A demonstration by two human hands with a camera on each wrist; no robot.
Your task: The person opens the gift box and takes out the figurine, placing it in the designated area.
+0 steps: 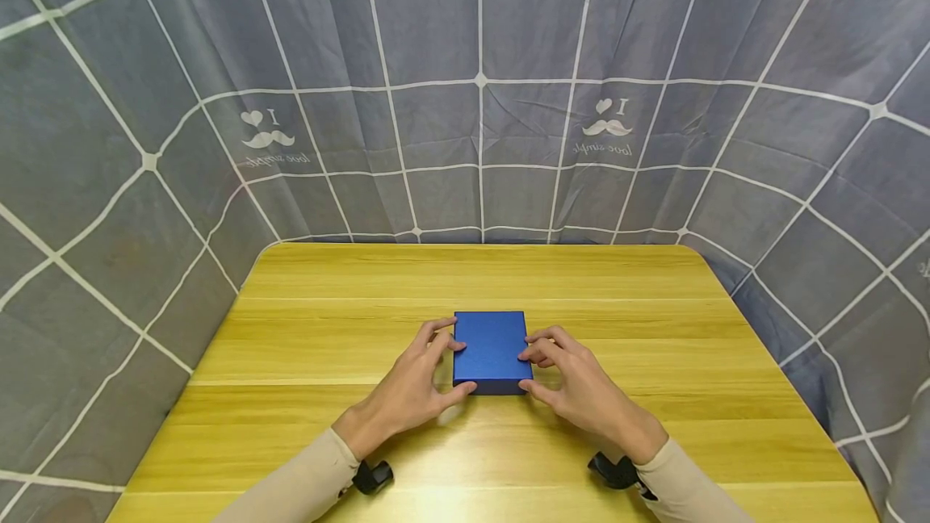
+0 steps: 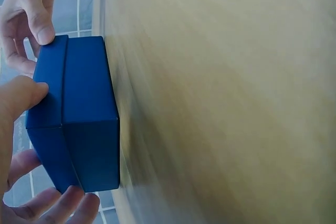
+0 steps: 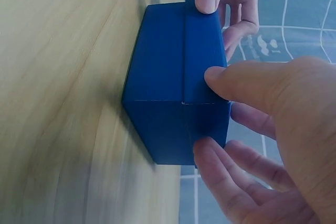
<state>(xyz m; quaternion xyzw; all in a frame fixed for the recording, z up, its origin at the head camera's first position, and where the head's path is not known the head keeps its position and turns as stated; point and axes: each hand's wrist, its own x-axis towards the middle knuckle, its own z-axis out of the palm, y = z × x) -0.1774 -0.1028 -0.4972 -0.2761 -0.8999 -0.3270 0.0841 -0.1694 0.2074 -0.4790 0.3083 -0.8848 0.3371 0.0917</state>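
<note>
A square blue box (image 1: 491,345) sits on the table between both hands. It has a lid (image 2: 51,61) over a lower part (image 2: 90,77), with a thin seam between them in the wrist views. My left hand (image 1: 414,382) grips the lid at its left side, thumb on the front face and fingers along the side and top edge. On the right side my right hand (image 1: 587,387) holds the lid likewise, its thumb (image 3: 216,78) against the front face and fingertips on the side. The lid covers whatever is inside.
The yellow wood-grain table (image 1: 349,313) has rounded far corners. Grey cloth (image 1: 436,39) with a white grid hangs behind it and along both sides. Dark wrist cameras (image 1: 373,477) are strapped at both beige sleeves.
</note>
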